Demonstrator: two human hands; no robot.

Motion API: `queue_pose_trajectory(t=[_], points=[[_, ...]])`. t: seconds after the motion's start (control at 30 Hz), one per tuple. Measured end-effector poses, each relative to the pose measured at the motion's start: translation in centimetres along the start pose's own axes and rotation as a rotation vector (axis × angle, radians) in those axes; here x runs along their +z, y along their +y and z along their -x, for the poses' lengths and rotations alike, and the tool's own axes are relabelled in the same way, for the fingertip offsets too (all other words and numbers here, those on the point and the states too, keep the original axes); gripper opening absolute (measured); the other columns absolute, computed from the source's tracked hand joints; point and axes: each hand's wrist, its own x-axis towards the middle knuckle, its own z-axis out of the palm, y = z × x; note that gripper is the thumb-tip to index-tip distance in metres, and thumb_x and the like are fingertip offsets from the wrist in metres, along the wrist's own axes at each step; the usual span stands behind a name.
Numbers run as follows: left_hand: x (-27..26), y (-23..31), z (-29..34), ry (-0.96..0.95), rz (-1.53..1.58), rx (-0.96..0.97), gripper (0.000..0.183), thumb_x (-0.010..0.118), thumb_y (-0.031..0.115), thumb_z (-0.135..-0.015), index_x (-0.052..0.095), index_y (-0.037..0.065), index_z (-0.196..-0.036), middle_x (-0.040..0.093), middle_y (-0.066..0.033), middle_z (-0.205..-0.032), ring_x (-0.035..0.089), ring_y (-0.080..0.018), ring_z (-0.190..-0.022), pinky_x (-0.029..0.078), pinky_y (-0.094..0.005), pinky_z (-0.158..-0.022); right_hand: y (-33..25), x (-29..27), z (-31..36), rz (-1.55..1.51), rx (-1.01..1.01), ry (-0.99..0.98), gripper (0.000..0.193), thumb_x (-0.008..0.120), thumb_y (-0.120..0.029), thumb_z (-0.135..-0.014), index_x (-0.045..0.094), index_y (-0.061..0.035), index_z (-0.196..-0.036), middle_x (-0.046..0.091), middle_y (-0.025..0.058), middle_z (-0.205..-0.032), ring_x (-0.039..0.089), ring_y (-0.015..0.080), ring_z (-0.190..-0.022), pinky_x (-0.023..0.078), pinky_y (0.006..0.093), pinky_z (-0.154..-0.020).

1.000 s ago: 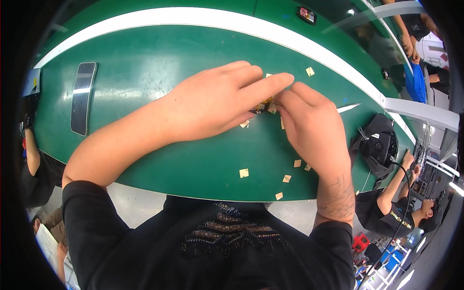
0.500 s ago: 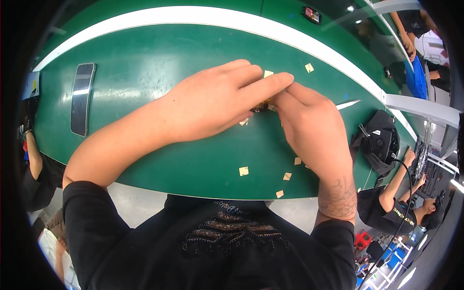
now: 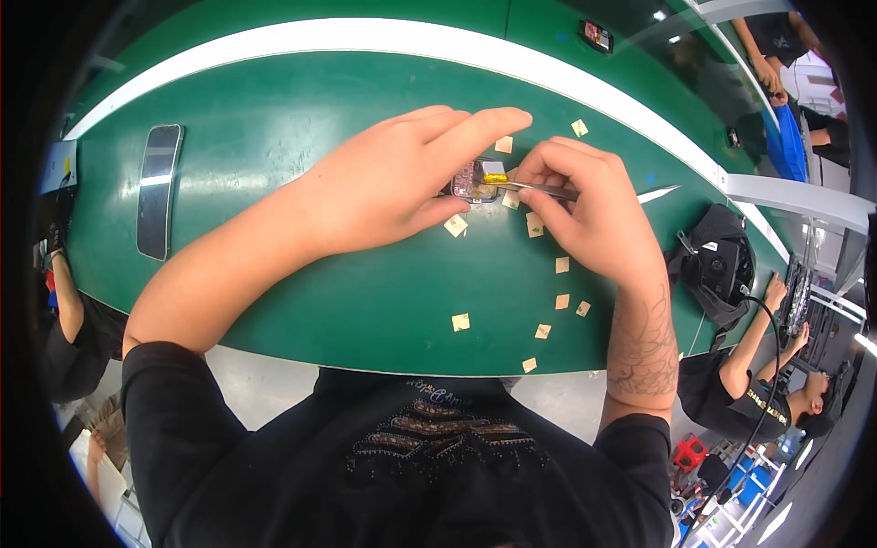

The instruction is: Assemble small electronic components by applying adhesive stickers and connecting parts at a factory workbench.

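Observation:
My left hand (image 3: 402, 169) grips the left side of a small open electronic device (image 3: 468, 185), its thumb at the near edge and its index finger stretched out above. A reddish circuit board shows inside, with a silver and yellow battery-like block (image 3: 494, 173) at the device's right. In my right hand (image 3: 594, 201) are metal tweezers (image 3: 553, 191), pinched between thumb and fingers. Their tips reach the device beside the yellow part; whether they hold anything I cannot tell. Several small pale square stickers (image 3: 535, 225) lie around the device and nearer to me on the green table (image 3: 365, 306).
A phone-like dark slab (image 3: 160, 192) lies at the left. To the right are a pointed white strip (image 3: 658, 194) and a black bag (image 3: 720, 265) with a cable. Another small device (image 3: 596, 36) sits beyond the white rail (image 3: 365, 38). Other people work at both sides.
My right hand has drawn back to the right from my left fingers and opened up the view of the tweezers. The device, mostly covered before, now shows.

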Motion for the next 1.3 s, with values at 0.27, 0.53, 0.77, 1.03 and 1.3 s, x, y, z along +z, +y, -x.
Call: queue_pose_trajectory(t=[0.27,0.53,0.77,1.03,1.3], points=[[-0.2,-0.2,0.0,0.013,-0.047,0.07,0.089,0.085,0.001,-0.08,0.048,0.016,-0.159,0.071,-0.0123,-0.115,0.07,-0.0342,-0.11,0.06,-0.0432,-0.092,-0.1,-1.1,-0.4,-0.202,0.11,-0.071,0.02,0.08,-0.001,-0.089,0.067,0.0009,-0.103,0.065,0.0066,-0.086,0.067,0.017,-0.076,0.055,0.0312,-0.068],[-0.2,-0.5,-0.3,0.008,-0.068,0.124,0.083,0.086,0.001,-0.077,0.053,0.011,-0.152,0.073,-0.0106,-0.117,0.071,-0.033,-0.108,0.059,-0.0431,-0.092,0.5,2.4,-0.6,0.031,-0.088,0.109,0.024,0.082,-0.008,-0.09,0.066,0.0001,-0.106,0.068,0.0124,-0.089,0.069,0.0315,-0.077,0.058,0.0404,-0.072],[-0.6,-0.7,-0.3,0.024,-0.101,0.133,0.056,0.089,0.008,-0.077,0.062,0.006,-0.127,0.071,-0.0112,-0.114,0.07,-0.034,-0.108,0.058,-0.0437,-0.091,-0.6,2.0,-0.3,-0.017,0.034,0.0,0.028,0.082,-0.011,-0.091,0.064,-0.0053,-0.112,0.068,0.0093,-0.087,0.069,0.0294,-0.077,0.054,0.0416,-0.068],[-0.8,-0.6,-0.3,0.035,-0.118,0.144,0.048,0.089,0.011,-0.078,0.062,0.005,-0.118,0.069,-0.0118,-0.109,0.068,-0.0349,-0.103,0.056,-0.0449,-0.086,-0.3,1.9,-0.4,-0.163,0.05,-0.007,0.024,0.08,-0.008,-0.093,0.063,-0.0055,-0.109,0.068,0.0079,-0.084,0.068,0.0251,-0.077,0.053,0.0386,-0.067],[-0.9,-1.0,-0.2,0.003,-0.18,0.204,0.033,0.087,0.012,-0.077,0.07,0.009,-0.105,0.066,-0.0064,-0.104,0.066,-0.0297,-0.097,0.056,-0.0421,-0.082,0.2,2.6,-0.5,-0.232,0.087,0.068,0.016,0.076,-0.005,-0.096,0.063,-0.004,-0.106,0.069,0.0086,-0.082,0.066,0.0225,-0.073,0.05,0.0351,-0.066]])
